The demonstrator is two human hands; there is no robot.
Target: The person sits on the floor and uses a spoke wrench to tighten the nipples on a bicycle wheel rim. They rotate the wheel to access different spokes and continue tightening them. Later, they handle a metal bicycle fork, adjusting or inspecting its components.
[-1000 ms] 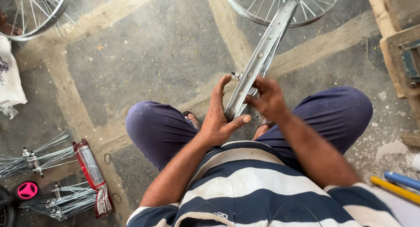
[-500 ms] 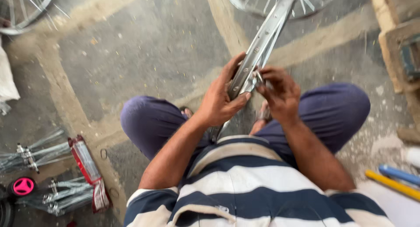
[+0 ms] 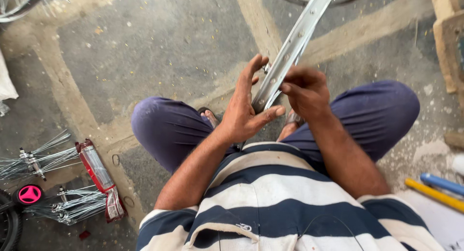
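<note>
A silver bicycle wheel rim [image 3: 296,43] stands on edge between my knees and runs up out of the top of the view. My left hand [image 3: 247,110] cups its lower part, thumb against the rim's underside and fingers spread upward along its left side. My right hand [image 3: 305,90] pinches something small against the rim's right side with curled fingers; the piece itself is hidden. I am squatting in dark blue trousers and a striped shirt, with sandalled feet [image 3: 208,116] on the concrete floor.
Bundles of loose spokes with hubs [image 3: 34,156] lie at the left, beside a red packet [image 3: 99,176] and a pink-centred small wheel [image 3: 29,194]. Spoked wheels [image 3: 17,2] lie at the top. Yellow and blue tools [image 3: 437,187] are at the right, a wooden block [image 3: 449,38] beyond.
My view has shifted closer and slightly right. My left hand has opened its fingers along the rim while my right hand stays pinched at the rim's side.
</note>
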